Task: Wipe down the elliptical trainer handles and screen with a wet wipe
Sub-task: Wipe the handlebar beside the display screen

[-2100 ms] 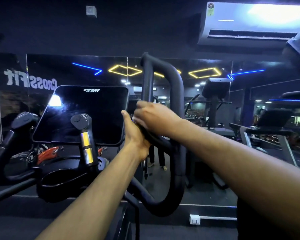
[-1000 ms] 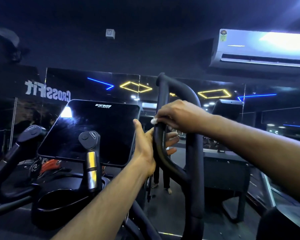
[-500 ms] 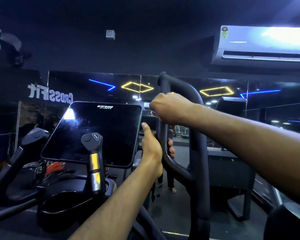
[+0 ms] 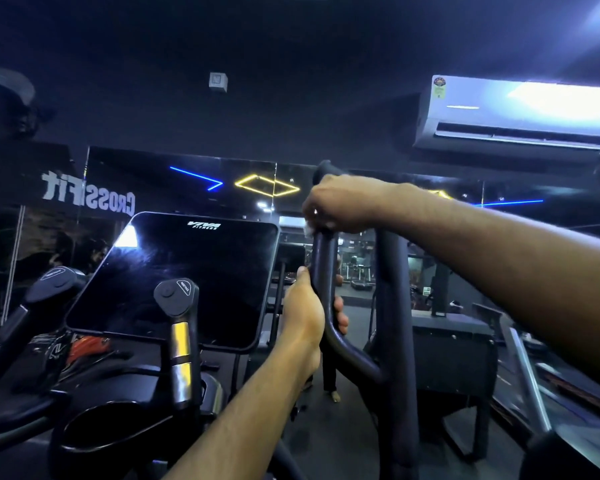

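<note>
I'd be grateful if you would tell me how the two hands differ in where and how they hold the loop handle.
The right hand grips the loop handle near its top; the left hand grips the same bar lower down. A bit of white wipe shows under the right hand; nothing shows in the left hand. The right arm reaches in from the right edge, the left arm from below. Both hands curl round the same dark bar.

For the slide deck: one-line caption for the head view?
Right hand wipes the loop handle top with a wet wipe; left hand grips it lower.
</note>
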